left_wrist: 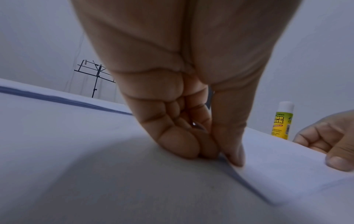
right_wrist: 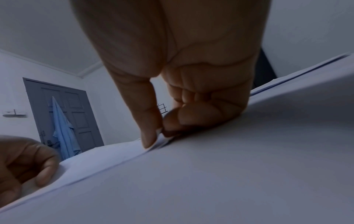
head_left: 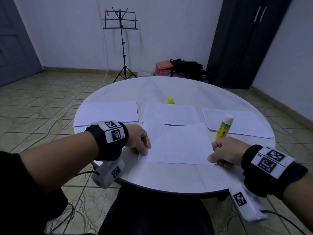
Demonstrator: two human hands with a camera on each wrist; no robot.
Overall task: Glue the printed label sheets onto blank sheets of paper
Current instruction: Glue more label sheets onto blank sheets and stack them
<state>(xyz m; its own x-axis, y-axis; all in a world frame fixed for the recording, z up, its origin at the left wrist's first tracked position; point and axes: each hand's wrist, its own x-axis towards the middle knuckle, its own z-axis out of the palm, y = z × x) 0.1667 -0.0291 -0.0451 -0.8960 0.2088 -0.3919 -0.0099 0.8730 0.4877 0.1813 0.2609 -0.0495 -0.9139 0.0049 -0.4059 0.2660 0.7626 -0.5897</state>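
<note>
a white sheet [head_left: 176, 143] is held flat near the front edge of the round white table [head_left: 169, 180], pinched at both near corners. the left hand [head_left: 138, 141] has its fingers curled in tight, and the sheet's left corner is nipped between thumb and fingertips [left_wrist: 234, 154], with the paper edge lifted a bit off the table there. the right hand [head_left: 225, 154] is doing the same on the other corner: thumb [right_wrist: 148, 136] on top, curled fingers underneath, narrow pinch, nothing else gripped.

further back, three stacks of paper are laid in a row: a left stack [head_left: 106, 112], a middle stack [head_left: 169, 112] whose near edge is overlapped by the held sheet, and a right stack [head_left: 240, 122]. whether these are printed or blank can't be told from here, all of it reads as plain white.

a glue stick [head_left: 224, 127] with a white top and yellow-green body is stood upright just beyond the right hand, at the near left corner of the right stack. its yellow cap [head_left: 170, 100] is parked separately, behind the middle stack.

in the room behind, a black music stand [head_left: 121, 39] and a dark wardrobe [head_left: 245, 39] are seen, plus bags [head_left: 184, 67] heaped on the floor by the wall.
</note>
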